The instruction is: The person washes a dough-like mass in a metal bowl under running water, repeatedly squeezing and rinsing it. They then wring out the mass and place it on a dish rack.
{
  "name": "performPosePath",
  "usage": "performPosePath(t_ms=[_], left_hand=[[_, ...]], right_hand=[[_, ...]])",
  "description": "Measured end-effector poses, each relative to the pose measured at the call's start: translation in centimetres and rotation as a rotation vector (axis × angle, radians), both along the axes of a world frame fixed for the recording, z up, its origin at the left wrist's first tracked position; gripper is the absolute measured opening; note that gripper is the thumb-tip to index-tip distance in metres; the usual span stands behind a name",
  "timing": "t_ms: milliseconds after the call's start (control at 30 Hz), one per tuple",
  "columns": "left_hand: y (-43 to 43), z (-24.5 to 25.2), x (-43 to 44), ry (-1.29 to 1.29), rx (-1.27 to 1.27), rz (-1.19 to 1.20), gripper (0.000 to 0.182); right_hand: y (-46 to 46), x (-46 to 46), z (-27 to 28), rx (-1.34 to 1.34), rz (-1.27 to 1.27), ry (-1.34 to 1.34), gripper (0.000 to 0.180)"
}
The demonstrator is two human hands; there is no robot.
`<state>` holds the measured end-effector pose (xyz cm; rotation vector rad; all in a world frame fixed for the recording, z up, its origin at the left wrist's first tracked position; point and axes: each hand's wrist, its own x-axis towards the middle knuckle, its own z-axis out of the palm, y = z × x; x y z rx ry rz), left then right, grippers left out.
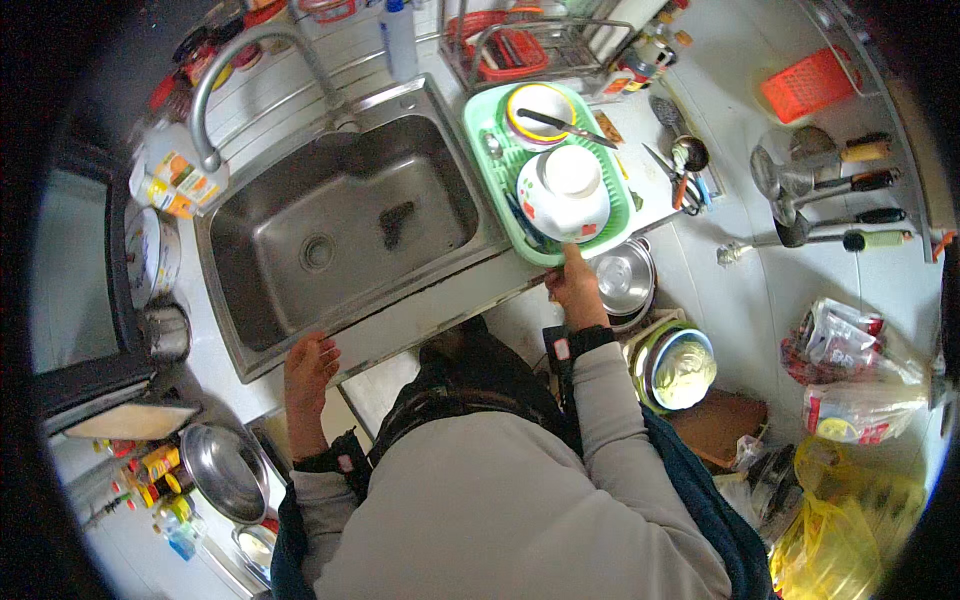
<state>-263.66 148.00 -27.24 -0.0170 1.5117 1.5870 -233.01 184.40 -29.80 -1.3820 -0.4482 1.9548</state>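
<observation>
My right hand [579,291] is at the near edge of a green plastic dish basket [480,142], its fingers against the rim by an upturned white bowl [559,199]; whether it grips the rim is not clear. In the basket, a knife [568,128] lies across a yellow-rimmed bowl [531,105], and a smaller white bowl [571,171] sits on the upturned one. My left hand [309,369] rests by the front edge of the stainless steel sink [352,225], fingers slightly bent, holding nothing visible. A dark patch lies on the sink floor near the drain [317,253].
A curved faucet [202,105] arches over the sink's far left. Plastic jugs [176,169] stand left of it. Scissors [684,184] and a ladle [690,154] are right of the basket. Metal basins [622,277] and a bucket [682,375] stand below, at right.
</observation>
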Motion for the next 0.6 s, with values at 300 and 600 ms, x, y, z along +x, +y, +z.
performPosePath(t_ms=[300,600], left_hand=[[16.6,3.1,4.2,0.089,-0.05,-0.415,0.049],[30.2,1.3,12.3,-0.047,-0.099,-0.641,0.067]], right_hand=[[-0.5,2.7,0.6,0.081,0.206,-0.134,0.027],[-0.9,3.5,0.7,0.121,0.159,-0.142,0.041]])
